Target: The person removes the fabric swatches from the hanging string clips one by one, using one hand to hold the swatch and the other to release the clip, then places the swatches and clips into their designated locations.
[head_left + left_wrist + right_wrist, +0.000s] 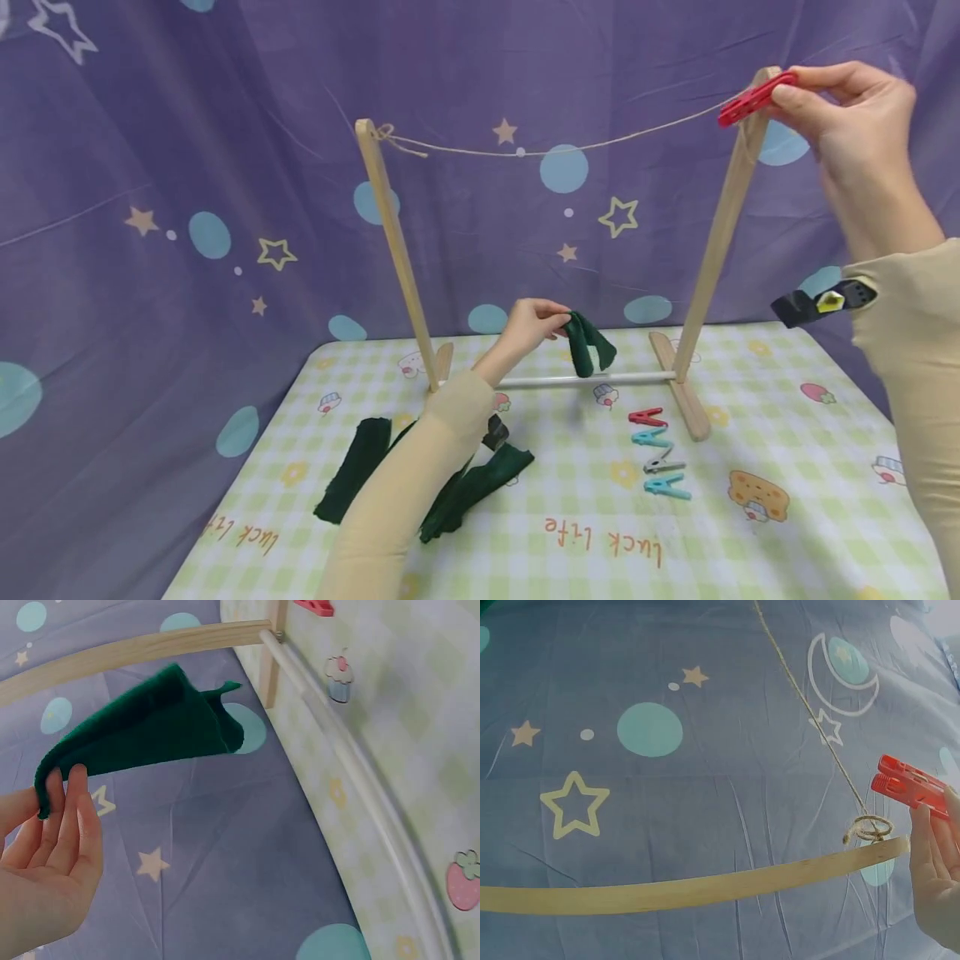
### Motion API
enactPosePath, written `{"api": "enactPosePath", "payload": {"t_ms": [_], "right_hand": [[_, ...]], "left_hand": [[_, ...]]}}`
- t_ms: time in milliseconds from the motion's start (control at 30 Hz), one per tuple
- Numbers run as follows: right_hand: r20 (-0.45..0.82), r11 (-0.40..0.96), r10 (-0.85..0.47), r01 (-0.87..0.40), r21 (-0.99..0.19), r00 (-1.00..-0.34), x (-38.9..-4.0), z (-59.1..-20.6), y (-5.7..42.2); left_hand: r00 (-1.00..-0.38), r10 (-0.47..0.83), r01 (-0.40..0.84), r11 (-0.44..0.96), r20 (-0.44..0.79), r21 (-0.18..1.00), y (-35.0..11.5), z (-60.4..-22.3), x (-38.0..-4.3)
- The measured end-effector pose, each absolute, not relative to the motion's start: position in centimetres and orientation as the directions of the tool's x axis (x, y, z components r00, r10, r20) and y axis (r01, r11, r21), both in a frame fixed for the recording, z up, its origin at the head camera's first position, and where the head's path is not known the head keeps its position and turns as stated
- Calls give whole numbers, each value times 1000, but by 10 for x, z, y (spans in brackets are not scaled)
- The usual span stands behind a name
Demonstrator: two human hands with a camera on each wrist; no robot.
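Note:
My left hand (527, 325) pinches a dark green cloth piece (150, 731) by one end between thumb and fingers. The cloth hangs folded over above the table, below the string (630, 136). In the left wrist view, the fingers of the left hand (56, 859) press against its lower corner. Up at the right, my right hand (862, 112) holds a red clothespin (753, 102) by its handle end, beside the top of the right wooden post (720, 233). In the right wrist view, the clothespin (911, 786) points toward the knotted string (840, 769), its tip apart from it.
More dark green cloth pieces (480, 492) lie at the table's left, partly hidden by my left sleeve. Several clothespins, among them a red one (647, 417) and a light blue one (667, 487), lie near the right post's foot (686, 408). A white bar (585, 381) joins the posts.

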State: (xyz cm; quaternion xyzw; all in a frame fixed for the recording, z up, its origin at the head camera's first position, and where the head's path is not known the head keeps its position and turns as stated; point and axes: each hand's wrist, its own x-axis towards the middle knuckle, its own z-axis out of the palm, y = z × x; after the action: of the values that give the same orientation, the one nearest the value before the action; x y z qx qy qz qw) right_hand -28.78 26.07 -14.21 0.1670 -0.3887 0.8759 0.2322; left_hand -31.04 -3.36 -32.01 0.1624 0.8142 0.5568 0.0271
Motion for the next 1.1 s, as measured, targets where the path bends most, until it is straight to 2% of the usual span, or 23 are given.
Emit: {"api": "enactPosePath", "payload": {"t_ms": [233, 433, 733, 867, 967, 1100], "right_hand": [[534, -531, 229, -564, -632, -814, -279, -166, 257], [556, -374, 149, -567, -734, -818, -266, -196, 252], [493, -33, 7, -493, -869, -870, -245, -243, 245], [400, 236, -43, -398, -886, -916, -235, -269, 246], [336, 384, -69, -336, -860, -939, -229, -288, 245], [288, 420, -112, -308, -854, -951, -223, -308, 241]], "left_hand": [[-941, 321, 228, 371, 106, 900, -48, -328, -305], [-939, 334, 226, 409, 85, 884, -60, -337, -301], [-946, 311, 214, 384, 92, 898, -71, -345, -293], [-949, 304, 204, 388, 84, 899, -74, -350, -289], [-951, 300, 190, 384, 72, 904, -76, -352, -287], [-950, 306, 176, 371, 59, 912, -79, -354, -283]]}}
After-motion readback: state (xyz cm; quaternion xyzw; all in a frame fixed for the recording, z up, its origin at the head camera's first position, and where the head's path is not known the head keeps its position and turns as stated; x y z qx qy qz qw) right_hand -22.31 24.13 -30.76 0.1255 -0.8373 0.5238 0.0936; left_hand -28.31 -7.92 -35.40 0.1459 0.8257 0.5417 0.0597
